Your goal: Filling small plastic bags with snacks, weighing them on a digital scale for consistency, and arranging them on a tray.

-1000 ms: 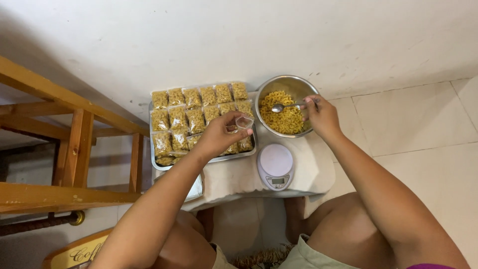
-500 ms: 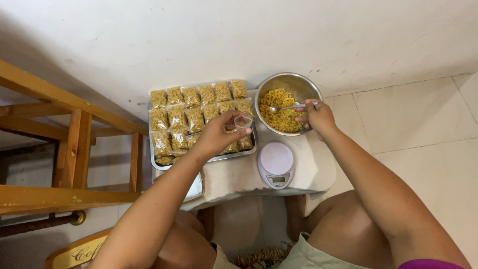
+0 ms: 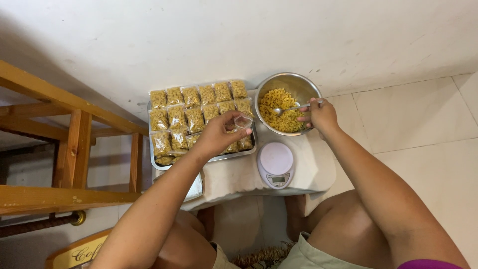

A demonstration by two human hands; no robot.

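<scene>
Two hands at a low bench [image 3: 234,179]: spoon in pasta bowl, small clear bag held open.

Right hand [image 3: 322,117]: grip closed on the handle of a metal spoon [image 3: 291,108], whose head lies in the yellow pasta [image 3: 281,112] inside a steel bowl [image 3: 294,82] at the bench's far right corner. Left hand [image 3: 219,133]: fingertips pinched on a small clear bag [image 3: 244,122], mouth held open, raised above the near right part of a metal tray [image 3: 155,162] and just left of the bowl. Tray: rows of filled pasta packets [image 3: 194,119], packed side by side. White scale [image 3: 276,165]: round platform, bare, on the cloth-covered bench just below the bowl. Wooden frame [image 3: 74,149] at left; tiled floor [image 3: 423,119] at right.
</scene>
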